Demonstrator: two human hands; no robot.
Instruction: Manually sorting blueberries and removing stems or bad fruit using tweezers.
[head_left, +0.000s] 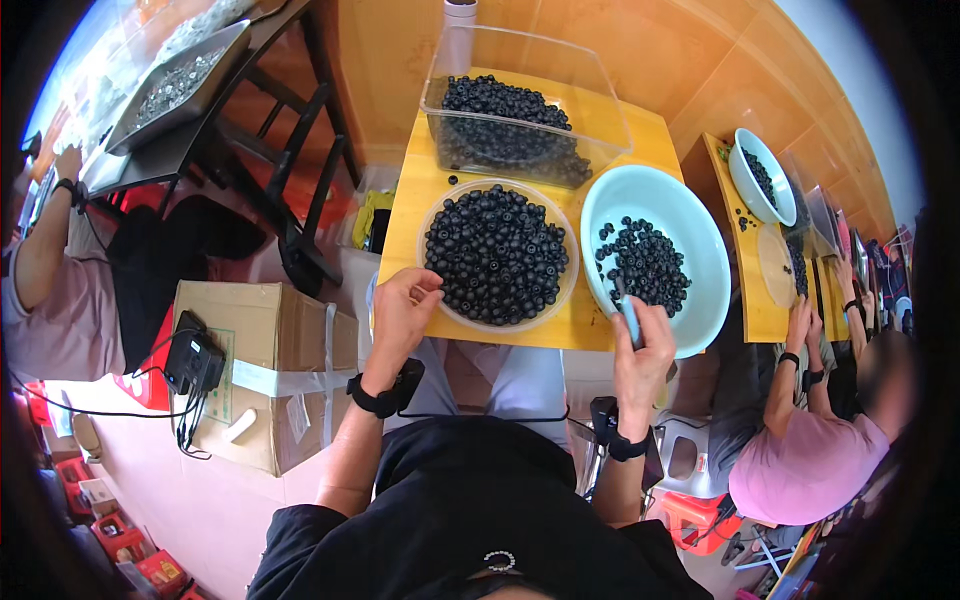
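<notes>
Black round beads [497, 255] fill a shallow clear round tray [572, 240] on the yellow table [400, 238]. My left hand [403, 308] is at the tray's near left rim, thumb and fingertips pinched together; what they hold, if anything, is too small to make out. My right hand [645, 352] grips a slim tool with a light blue handle [630, 318] at the near edge of a pale blue basin [710, 245]. More black beads [648, 268] lie in that basin. The tool's far tip is hard to tell from the beads.
Behind the tray stands a clear plastic box [600, 115] holding more beads, with a bottle [459, 40] behind it. A taped cardboard box [265, 370] is at my left. Co-workers sit on both sides; the right one's table [757, 305] holds another blue basin [748, 190].
</notes>
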